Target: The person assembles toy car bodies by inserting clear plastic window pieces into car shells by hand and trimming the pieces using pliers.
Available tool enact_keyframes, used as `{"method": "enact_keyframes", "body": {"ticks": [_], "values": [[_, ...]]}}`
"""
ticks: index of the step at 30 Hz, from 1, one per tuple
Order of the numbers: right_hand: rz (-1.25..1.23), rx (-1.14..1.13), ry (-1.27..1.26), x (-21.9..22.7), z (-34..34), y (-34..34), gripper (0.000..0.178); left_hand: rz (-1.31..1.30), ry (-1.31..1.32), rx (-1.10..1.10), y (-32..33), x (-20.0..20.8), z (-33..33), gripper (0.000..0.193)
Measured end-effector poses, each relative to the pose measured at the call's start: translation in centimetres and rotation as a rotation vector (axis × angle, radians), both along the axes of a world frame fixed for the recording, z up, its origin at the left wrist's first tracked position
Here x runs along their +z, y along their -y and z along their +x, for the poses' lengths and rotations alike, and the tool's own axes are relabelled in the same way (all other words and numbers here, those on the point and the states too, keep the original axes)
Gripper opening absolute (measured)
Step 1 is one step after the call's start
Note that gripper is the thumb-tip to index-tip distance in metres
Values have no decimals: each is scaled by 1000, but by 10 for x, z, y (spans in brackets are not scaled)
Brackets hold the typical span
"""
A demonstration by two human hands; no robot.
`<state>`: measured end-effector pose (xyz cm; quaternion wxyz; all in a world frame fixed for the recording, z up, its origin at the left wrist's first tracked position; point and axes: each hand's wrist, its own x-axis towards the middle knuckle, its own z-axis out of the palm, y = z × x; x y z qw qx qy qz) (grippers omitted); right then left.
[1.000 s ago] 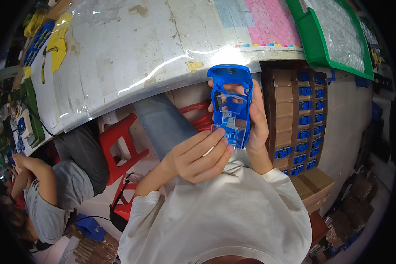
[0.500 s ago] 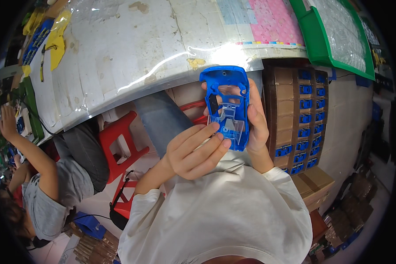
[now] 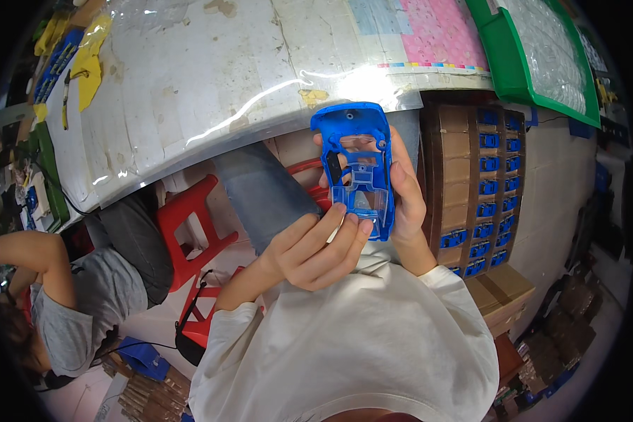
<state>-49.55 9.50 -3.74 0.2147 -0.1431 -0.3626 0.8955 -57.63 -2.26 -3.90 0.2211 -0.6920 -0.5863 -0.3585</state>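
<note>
- Off the near edge of the surface [image 3: 211, 77], held up: blue car shell [image 3: 361, 156], right hand [image 3: 409, 204] wrapped round its right side.
- Left hand [image 3: 316, 252]: fingers bunched, closed on the clear insert [image 3: 363, 177] at its near end.
- Risk: uneven finger push could cock or crack the insert; loose right grip could let the shell twist.
- Shell: shiny blue, hollow side up, window cutouts.

Harsh glare streaks the table [image 3: 190, 84], while fisheye distortion bends the black-rimmed view.
</note>
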Motion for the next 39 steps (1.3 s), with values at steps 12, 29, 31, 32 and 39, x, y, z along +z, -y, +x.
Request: {"method": "enact_keyframes", "body": {"ticks": [12,29,31,32,39], "values": [[-73,66,-92,-8,5,-2,39,-95,29,77,-1,4,8,18],[-116,111,-69,-7,4,5,44,40,779,338,-11,16,-9,46],[-109,79,-11,-9,7,9,44,-166,1059,356,-20,20,-10,40],[-109,78,-11,-8,7,10,44,-230,1024,247,-22,11,-18,34],[314,-7,219,3,4,7,31,-321,1098,227,-26,7,-14,16]]}}
